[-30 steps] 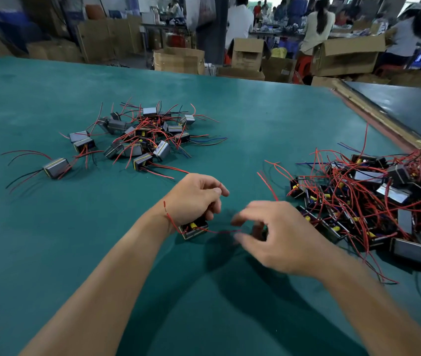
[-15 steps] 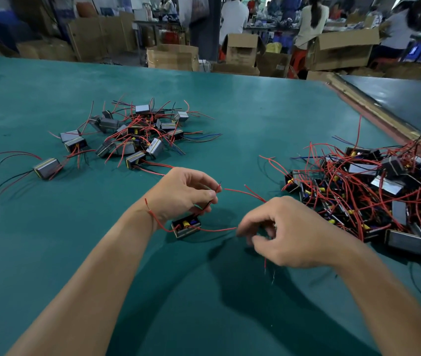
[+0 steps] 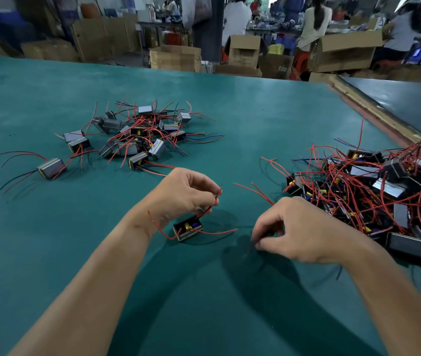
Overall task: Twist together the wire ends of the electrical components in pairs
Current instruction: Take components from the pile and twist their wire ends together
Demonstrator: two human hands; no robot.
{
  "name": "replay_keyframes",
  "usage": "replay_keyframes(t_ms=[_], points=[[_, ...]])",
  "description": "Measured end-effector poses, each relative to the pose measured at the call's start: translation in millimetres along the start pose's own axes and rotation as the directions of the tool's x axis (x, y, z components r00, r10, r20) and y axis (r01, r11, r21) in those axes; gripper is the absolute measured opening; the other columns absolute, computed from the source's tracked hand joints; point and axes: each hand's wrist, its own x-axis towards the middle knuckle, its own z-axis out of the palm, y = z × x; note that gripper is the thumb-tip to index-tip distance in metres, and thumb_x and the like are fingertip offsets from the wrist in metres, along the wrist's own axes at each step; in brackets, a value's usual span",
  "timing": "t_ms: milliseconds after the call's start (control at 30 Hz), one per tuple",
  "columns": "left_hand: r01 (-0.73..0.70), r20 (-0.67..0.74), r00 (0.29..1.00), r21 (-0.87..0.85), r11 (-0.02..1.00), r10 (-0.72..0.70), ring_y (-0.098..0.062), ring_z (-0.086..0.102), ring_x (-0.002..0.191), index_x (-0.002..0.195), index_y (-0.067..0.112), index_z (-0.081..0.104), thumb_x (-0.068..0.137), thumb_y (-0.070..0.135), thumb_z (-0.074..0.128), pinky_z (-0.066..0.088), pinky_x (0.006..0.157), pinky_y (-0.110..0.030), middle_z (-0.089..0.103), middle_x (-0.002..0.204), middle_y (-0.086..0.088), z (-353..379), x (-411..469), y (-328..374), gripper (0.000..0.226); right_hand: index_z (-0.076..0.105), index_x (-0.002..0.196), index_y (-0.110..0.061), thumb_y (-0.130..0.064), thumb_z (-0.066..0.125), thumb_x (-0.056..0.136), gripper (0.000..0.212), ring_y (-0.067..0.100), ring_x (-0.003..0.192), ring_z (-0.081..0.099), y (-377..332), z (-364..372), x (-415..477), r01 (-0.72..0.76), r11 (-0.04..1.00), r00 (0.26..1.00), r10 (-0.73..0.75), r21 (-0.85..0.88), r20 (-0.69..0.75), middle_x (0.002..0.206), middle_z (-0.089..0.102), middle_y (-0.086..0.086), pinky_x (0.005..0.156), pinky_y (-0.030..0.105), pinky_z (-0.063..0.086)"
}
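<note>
A: Status of your hands?
B: Your left hand (image 3: 186,194) pinches red wires (image 3: 213,202) of the component (image 3: 188,228), which sits on the bench (image 3: 50,240) toward its near edge. Right hand (image 3: 299,229) curled, grip unclear. Markings unreadable.

- Past the component (image 3: 188,228), a bare lane of table (image 3: 242,129) runs away between two heaps.
- Beyond it to the left, the small heap (image 3: 137,136) fans red leads outward, and a lone block (image 3: 51,167) lies further left still.
- To its right, the big tangle (image 3: 373,201) bars the way.
- The left hand (image 3: 183,194), pinching its red wire (image 3: 213,202), hangs just above it. The right hand (image 3: 299,229) fills the gap toward the tangle.
- Nearer than it, bare table shows between the forearms (image 3: 96,278).
</note>
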Motion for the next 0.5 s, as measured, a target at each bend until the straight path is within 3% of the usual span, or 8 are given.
replay_keyframes(t_ms=[67, 200, 400, 500], points=[[0.003, 0.015, 1.0, 0.011, 1.0, -0.004, -0.013, 0.059, 0.053, 0.076, 0.005, 0.071, 0.08, -0.011, 0.064, 0.047, 0.049, -0.017, 0.066, 0.065, -0.005, 2, 0, 0, 0.019, 0.074, 0.074, -0.027, -0.02, 0.072, 0.081, 0.01, -0.002, 0.048, 0.051, 3, 4, 3, 0.008, 0.998, 0.995, -0.002, 0.057, -0.099, 0.053, 0.06, -0.023, 0.05, 0.009, 0.035], [-0.006, 0.098, 0.995, 0.046, 0.999, 0.001, -0.017, 0.063, 0.053, 0.074, 0.006, 0.066, 0.081, -0.01, 0.061, 0.05, 0.053, -0.02, 0.065, 0.063, -0.005, 2, -2, 2, 0.018, 0.072, 0.076, -0.027, -0.022, 0.07, 0.085, 0.01, 0.0, 0.048, 0.049, 6, 11, 11, -0.023, 0.994, 0.964, 0.051, 0.109, -0.261, 0.056, 0.061, -0.021, 0.05, 0.011, 0.036], [0.0, 0.233, 0.972, 0.081, 0.997, -0.018, -0.02, 0.064, 0.053, 0.075, 0.007, 0.061, 0.083, -0.012, 0.049, 0.051, 0.051, -0.021, 0.066, 0.063, -0.007, 1, -8, 6, 0.024, 0.07, 0.082, -0.02, -0.021, 0.067, 0.089, 0.007, 0.005, 0.051, 0.047, 3, 18, 15, 0.009, 0.972, 0.959, 0.058, 0.234, -0.278, 0.062, 0.062, -0.009, 0.052, 0.026, 0.041], [-0.002, 0.25, 0.968, 0.091, 0.996, -0.021, -0.019, 0.063, 0.053, 0.078, 0.008, 0.057, 0.086, -0.009, 0.044, 0.05, 0.052, -0.021, 0.064, 0.061, -0.005, 2, -8, 6, 0.022, 0.067, 0.078, -0.016, -0.021, 0.062, 0.094, 0.017, 0.003, 0.044, 0.037, 4, 19, 16, -0.007, 0.969, 0.944, 0.088, 0.249, -0.319, 0.05, 0.051, -0.017, 0.046, 0.014, 0.027]])
